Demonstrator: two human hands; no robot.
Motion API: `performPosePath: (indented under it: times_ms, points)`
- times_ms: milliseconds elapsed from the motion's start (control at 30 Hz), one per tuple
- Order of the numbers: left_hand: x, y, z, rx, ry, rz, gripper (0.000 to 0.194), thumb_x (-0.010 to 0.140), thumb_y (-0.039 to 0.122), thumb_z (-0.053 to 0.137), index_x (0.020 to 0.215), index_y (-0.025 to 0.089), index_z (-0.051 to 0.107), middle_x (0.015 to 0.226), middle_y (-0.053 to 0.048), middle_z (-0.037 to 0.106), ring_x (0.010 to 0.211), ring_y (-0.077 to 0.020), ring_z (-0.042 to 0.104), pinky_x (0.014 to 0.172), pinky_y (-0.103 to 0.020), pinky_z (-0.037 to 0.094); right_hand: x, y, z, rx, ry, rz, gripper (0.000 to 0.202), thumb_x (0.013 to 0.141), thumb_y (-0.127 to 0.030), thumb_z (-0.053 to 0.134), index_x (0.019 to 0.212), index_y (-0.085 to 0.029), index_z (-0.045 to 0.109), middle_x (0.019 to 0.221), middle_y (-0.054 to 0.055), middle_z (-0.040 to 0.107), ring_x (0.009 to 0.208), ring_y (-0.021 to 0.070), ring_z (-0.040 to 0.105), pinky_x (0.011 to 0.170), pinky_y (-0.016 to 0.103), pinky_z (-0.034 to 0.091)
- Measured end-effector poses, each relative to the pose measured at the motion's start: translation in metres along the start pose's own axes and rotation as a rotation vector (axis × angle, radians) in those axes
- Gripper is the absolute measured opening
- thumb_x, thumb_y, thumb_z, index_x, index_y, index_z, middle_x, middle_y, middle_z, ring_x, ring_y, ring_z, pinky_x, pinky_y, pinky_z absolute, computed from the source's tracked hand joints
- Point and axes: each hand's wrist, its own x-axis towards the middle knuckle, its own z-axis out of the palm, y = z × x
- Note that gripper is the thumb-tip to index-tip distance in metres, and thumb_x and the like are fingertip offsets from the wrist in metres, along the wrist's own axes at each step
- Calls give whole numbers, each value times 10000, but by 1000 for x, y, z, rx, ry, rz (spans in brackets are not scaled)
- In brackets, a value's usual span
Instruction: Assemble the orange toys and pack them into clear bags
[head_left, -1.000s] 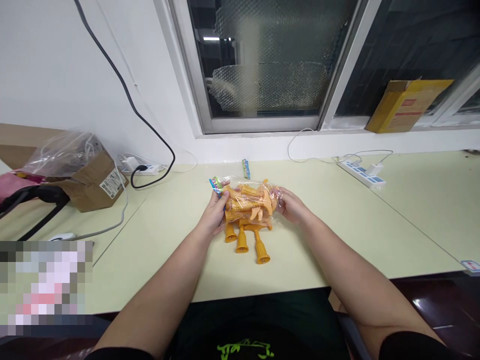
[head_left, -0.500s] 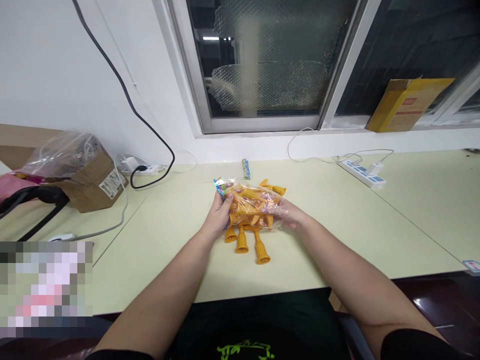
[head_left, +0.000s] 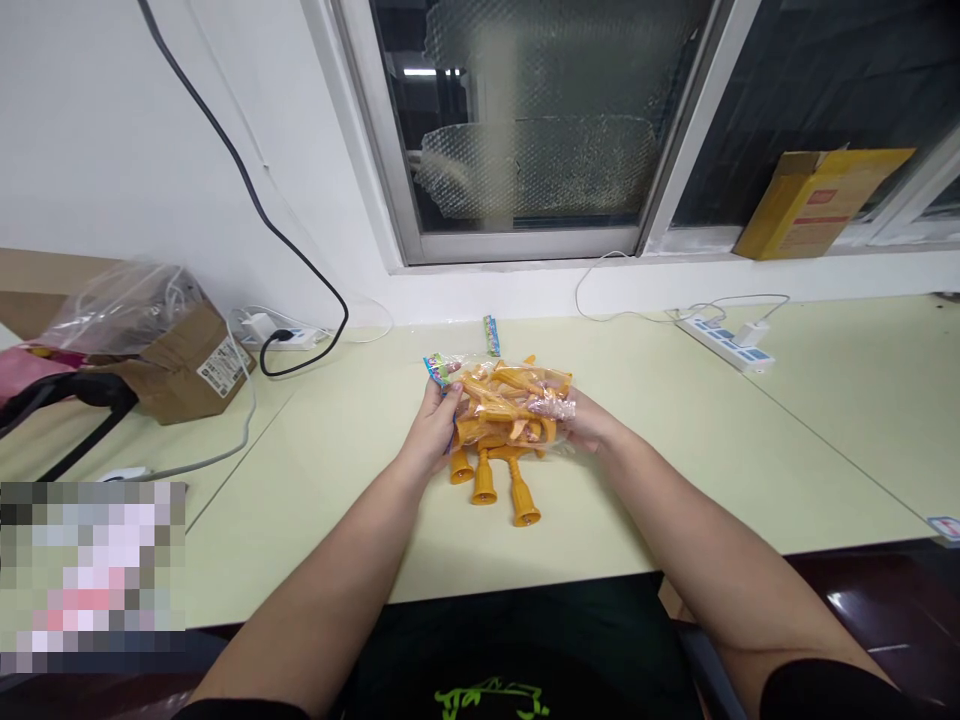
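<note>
A clear plastic bag [head_left: 510, 405] full of yellow plastic pieces is held between both hands above the table. My left hand [head_left: 435, 420] grips its left end, thumb on top, by the blue and green printed label [head_left: 439, 368]. At the right end, my right hand [head_left: 581, 415] has its fingers under and behind the crinkled plastic, partly seen through it. Below the bag several loose yellow bell-ended pieces [head_left: 523, 500] lie on the table, their upper parts covered by it. A small blue-green packet [head_left: 491, 336] lies behind the bag.
An open cardboard box [head_left: 191, 360] with clear plastic stands on the left of the pale table [head_left: 712, 450]. Power strips lie at the back left [head_left: 300, 339] and back right [head_left: 724, 343]. A yellow carton [head_left: 821, 205] leans against the window. A black cable hangs at the left.
The yellow pieces inside the bag have shifted, and the bag's right part now covers more of the loose piece behind it. Both hands keep their hold.
</note>
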Motion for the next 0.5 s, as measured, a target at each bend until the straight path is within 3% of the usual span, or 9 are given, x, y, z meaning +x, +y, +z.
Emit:
performPosePath:
  times_ms: [100,200,333,500]
  points:
    - [0,4,0,2,25,-24,592,860,410,730,1387,327,471,1186,-42,691,932,-216,729,868,-399,611,3,1,-8,32,-60,41,417,706,-297,848,1099,-224,730,1167,85,757,1084,304,710,900,426,603]
    - [0,8,-1,15,50,-25,589,869,407,716,1393,322,461,1101,-34,701,917,-220,736,837,-392,617,3,0,-12,71,-31,24,408,716,-292,834,1099,-208,725,1171,97,754,1035,287,723,853,388,620]
    - [0,10,-1,6,48,-43,591,881,387,706,1402,324,435,1134,-44,697,929,-221,739,871,-429,607,4,-1,-14,70,44,17,376,680,-253,830,1038,-187,733,1079,94,776,918,265,743,727,335,644]
    - [0,15,-1,-17,67,-30,553,897,374,690,1389,330,441,1136,-52,688,943,-235,741,838,-431,616,7,-1,-25,77,95,22,252,673,-215,815,904,-168,726,856,64,778,678,175,713,570,236,612]
